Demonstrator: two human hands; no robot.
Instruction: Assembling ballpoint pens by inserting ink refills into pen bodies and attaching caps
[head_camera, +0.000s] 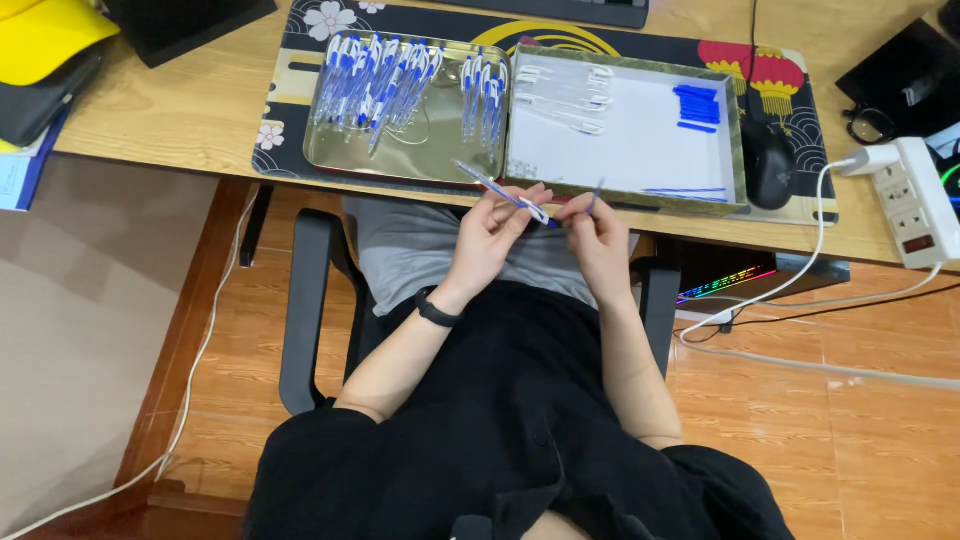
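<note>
fingers of our left hand (492, 232) pinch clear pen barrel (497, 187); right hand (598, 232) fingers clamp thin blue refill (596, 195) (both above lap, before metal tray (405, 160)). step, we judge: assembly; next needs refill tip aligned with barrel end.

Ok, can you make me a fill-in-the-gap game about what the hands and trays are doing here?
1. The left hand holds a blue and white ____.
2. The metal tray full of finished pens lies to the ____ of the white-lined box.
3. The band on the left wrist is ____ in colour.
4. The right hand pinches a thin ____ refill.

Missing words: pen; left; black; blue
</note>
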